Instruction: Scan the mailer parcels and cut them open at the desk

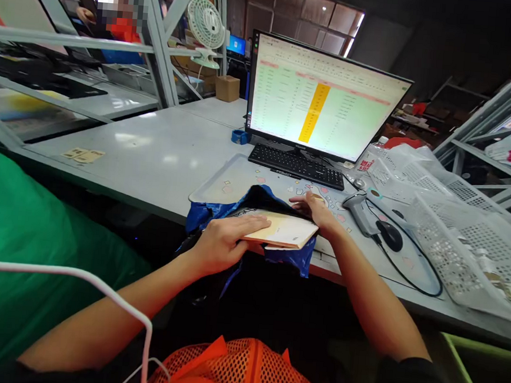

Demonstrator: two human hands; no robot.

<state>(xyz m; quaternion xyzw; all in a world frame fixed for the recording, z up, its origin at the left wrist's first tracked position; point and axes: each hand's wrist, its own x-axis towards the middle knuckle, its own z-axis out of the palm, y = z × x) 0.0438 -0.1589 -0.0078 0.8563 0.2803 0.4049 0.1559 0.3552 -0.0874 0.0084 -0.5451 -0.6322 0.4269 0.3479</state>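
A blue plastic bag (292,260), crumpled and torn open, lies at the table's front edge. Partly in its mouth is a flat cream-and-white package (285,229) with printing on top, like a book or thin box. My left hand (227,239) is closed on the package's left side, fingers flat on top and thumb at the near edge. At the far right corner, my right hand (316,213) has its fingers apart by the bag's dark inner edge; part of that hand is hidden by the package and bag.
Behind are a keyboard (295,165) and a lit monitor (324,102). To the right lie a scanner (362,214), a mouse (389,235) with a cable, and white perforated baskets (449,254). A white cord (110,292) crosses at lower left, before a green sack (36,215).
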